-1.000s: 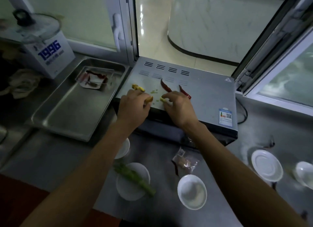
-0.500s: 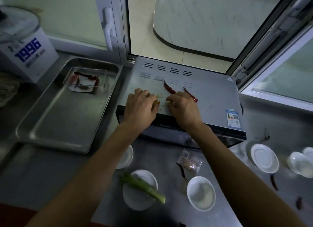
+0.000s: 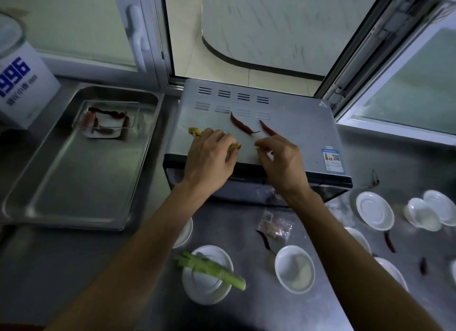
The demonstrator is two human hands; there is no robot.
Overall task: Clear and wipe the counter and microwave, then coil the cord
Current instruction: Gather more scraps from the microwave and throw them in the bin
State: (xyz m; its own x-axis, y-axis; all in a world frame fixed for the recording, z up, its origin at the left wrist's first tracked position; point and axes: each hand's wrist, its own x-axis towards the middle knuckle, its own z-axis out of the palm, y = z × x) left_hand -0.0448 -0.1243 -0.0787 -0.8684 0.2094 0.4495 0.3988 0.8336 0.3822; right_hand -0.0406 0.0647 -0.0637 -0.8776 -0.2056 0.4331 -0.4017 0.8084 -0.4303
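Left hand [image 3: 209,161] pinched a yellow scrap [image 3: 235,147], right hand [image 3: 282,161] pinched another bit, hands apart | both on microwave [image 3: 296,123] top, frame centre | two red chilies [image 3: 240,123] just above fingers | steel tray [image 3: 74,182] left | white dishes [image 3: 294,269] and celery [image 3: 212,269] lower frame

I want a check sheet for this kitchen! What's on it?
Surface: steel counter, cluttered.
Job's things: microwave; on top, two red chilies and a yellow scrap.
Clutter: celery stalk across a white dish; white bowl; plastic packet; steel tray holding a clear box of chilies.
Hands: left hand pinches a yellow bit; right hand pinches a small scrap.
Cables: nothing seen.
Surroundings: open window behind.
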